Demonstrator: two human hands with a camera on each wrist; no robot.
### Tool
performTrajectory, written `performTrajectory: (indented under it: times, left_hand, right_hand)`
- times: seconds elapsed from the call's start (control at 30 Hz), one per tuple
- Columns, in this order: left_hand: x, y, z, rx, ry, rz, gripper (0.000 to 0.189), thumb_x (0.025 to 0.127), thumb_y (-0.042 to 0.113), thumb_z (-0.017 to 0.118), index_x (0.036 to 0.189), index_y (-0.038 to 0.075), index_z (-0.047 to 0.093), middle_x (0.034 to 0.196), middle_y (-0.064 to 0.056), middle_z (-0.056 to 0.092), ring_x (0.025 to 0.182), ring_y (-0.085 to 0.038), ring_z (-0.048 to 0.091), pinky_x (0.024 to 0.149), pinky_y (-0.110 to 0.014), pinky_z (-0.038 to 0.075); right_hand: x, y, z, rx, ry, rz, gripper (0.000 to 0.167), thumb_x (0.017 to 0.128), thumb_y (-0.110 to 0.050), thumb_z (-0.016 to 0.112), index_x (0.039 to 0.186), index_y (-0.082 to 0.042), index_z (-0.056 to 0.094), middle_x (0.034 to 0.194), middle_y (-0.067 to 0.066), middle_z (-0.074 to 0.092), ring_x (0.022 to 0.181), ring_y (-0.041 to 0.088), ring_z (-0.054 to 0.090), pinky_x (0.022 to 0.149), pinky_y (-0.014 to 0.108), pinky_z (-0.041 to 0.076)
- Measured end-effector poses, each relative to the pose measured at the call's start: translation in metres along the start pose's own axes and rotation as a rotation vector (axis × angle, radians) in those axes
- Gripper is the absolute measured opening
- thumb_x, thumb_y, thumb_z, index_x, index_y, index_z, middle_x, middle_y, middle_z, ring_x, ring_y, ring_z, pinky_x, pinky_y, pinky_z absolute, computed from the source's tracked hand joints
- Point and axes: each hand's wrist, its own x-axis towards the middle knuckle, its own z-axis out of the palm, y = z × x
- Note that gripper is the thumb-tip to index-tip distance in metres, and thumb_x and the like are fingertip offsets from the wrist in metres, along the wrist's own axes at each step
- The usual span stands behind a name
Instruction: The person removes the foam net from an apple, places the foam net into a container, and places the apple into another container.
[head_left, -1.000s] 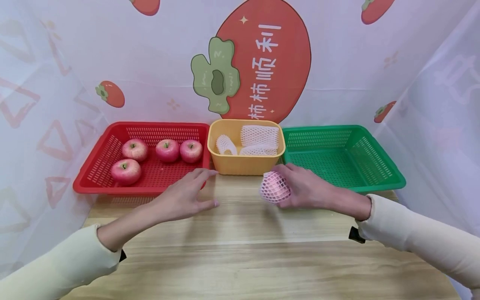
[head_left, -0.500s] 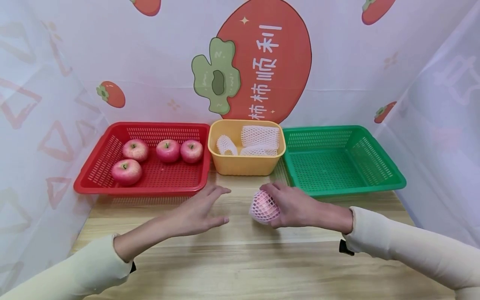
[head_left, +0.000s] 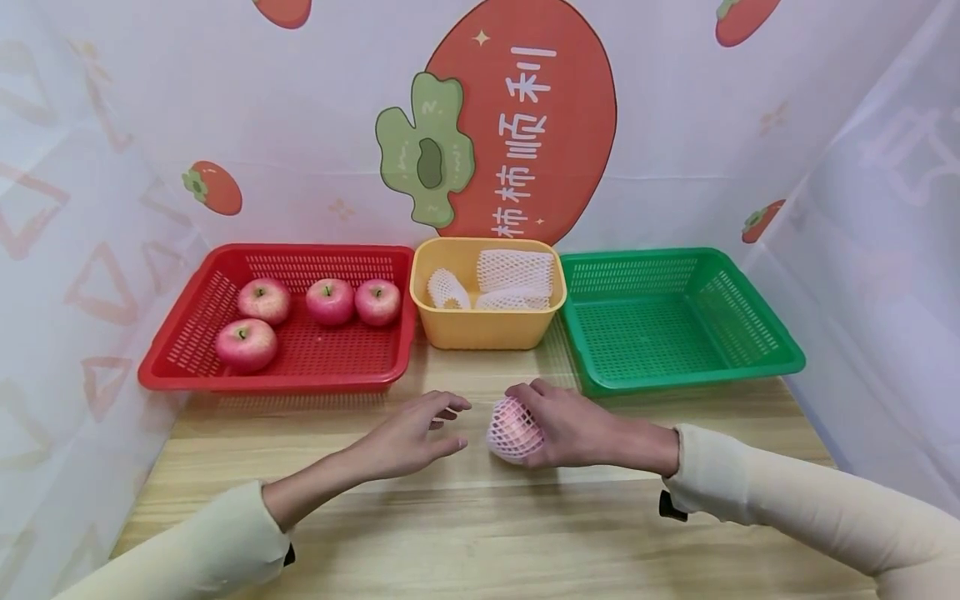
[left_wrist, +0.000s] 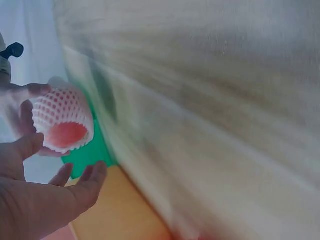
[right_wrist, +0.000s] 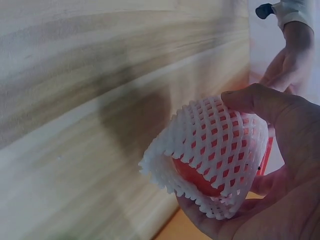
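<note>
My right hand (head_left: 573,429) grips an apple in a white foam net sleeve (head_left: 514,429), above the wooden table. Thumb and fingers curl round the net's side, as the right wrist view shows. One end of the foam net (right_wrist: 210,145) gapes, and red apple skin (right_wrist: 195,175) shows there. Just left of the netted apple, my left hand (head_left: 416,437) is held with its fingers loosely bent and nothing in them. A gap separates its fingertips from the net in the head view.
Several apples (head_left: 330,302) lie in a red basket (head_left: 330,358) at the back left. A yellow bin (head_left: 483,329) in the middle holds foam nets (head_left: 515,271). To its right stands a green basket (head_left: 637,333). Printed cloth hangs behind.
My right hand has brought the netted apple back from the yellow bin, toward me and slightly left. My left hand has come nearer to it, moving right and toward me.
</note>
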Motion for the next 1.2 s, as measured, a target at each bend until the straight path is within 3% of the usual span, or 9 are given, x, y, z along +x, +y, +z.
performTrajectory:
  times: [0.13,0.23,0.43,0.6,0.83,0.9,1.03,1.2]
  left_hand:
    - [0.004,-0.007,0.01,-0.2,0.017,-0.027,0.033,0.099,0.007,0.072,0.128,-0.006,0.063,0.133,-0.027,0.065,0.119,-0.043,0.069,0.098,-0.042,0.06]
    - [0.007,-0.011,0.017,-0.268,0.03,-0.062,0.031,0.101,0.007,0.071,0.127,-0.008,0.064,0.13,-0.027,0.067,0.116,-0.038,0.072,0.094,-0.034,0.061]
    - [0.008,-0.015,0.029,-0.325,0.051,-0.068,0.027,0.1,0.005,0.07,0.126,-0.004,0.066,0.125,-0.021,0.071,0.111,-0.034,0.074,0.091,-0.031,0.061]
    - [0.008,-0.016,0.038,-0.361,0.038,-0.056,0.029,0.099,0.001,0.071,0.127,-0.007,0.065,0.129,-0.024,0.068,0.114,-0.037,0.073,0.096,-0.032,0.06]
    - [0.01,-0.016,0.046,-0.457,0.002,-0.094,0.058,0.09,-0.003,0.079,0.142,-0.01,0.054,0.141,-0.029,0.06,0.125,-0.044,0.065,0.1,-0.033,0.058]
    - [0.011,-0.016,0.048,-0.444,-0.004,-0.086,0.064,0.089,-0.002,0.081,0.145,-0.008,0.052,0.142,-0.028,0.059,0.126,-0.044,0.064,0.1,-0.035,0.058]
    - [0.013,-0.016,0.051,-0.406,-0.014,-0.078,0.07,0.087,0.002,0.082,0.15,0.001,0.05,0.143,-0.02,0.06,0.124,-0.036,0.066,0.1,-0.037,0.058]
    - [0.013,-0.017,0.055,-0.428,-0.038,-0.088,0.073,0.085,0.003,0.08,0.151,0.006,0.049,0.135,-0.015,0.064,0.115,-0.023,0.067,0.093,-0.03,0.056]
  right_hand:
    - [0.001,-0.001,0.004,0.005,0.001,-0.008,0.089,0.072,-0.028,0.095,0.146,-0.005,0.052,0.116,0.01,0.063,0.095,0.023,0.065,0.081,0.041,0.06]
    - [0.001,-0.001,0.007,0.012,-0.002,-0.017,0.091,0.071,-0.028,0.095,0.147,-0.005,0.051,0.116,0.01,0.063,0.095,0.022,0.065,0.08,0.04,0.06]
    - [0.004,-0.004,0.015,-0.005,0.003,-0.045,0.09,0.072,-0.031,0.094,0.147,-0.004,0.052,0.118,0.01,0.063,0.094,0.021,0.066,0.078,0.037,0.059]
    - [0.005,-0.006,0.02,-0.017,0.006,-0.047,0.09,0.072,-0.031,0.093,0.147,-0.003,0.052,0.117,0.01,0.064,0.093,0.02,0.065,0.078,0.036,0.059]
    - [0.003,-0.009,0.027,0.018,0.046,-0.045,0.091,0.075,-0.037,0.094,0.148,0.0,0.052,0.12,0.014,0.066,0.097,0.024,0.067,0.08,0.037,0.06]
    - [0.003,-0.01,0.029,0.029,0.067,-0.057,0.092,0.075,-0.038,0.094,0.147,0.0,0.052,0.122,0.015,0.066,0.099,0.025,0.068,0.081,0.038,0.061]
    - [0.002,-0.011,0.031,0.066,0.097,-0.074,0.095,0.075,-0.039,0.095,0.149,0.001,0.05,0.125,0.016,0.066,0.102,0.024,0.068,0.083,0.036,0.061]
    - [0.001,-0.013,0.033,0.117,0.123,-0.108,0.098,0.076,-0.038,0.096,0.15,0.005,0.048,0.126,0.019,0.066,0.105,0.024,0.069,0.084,0.033,0.061]
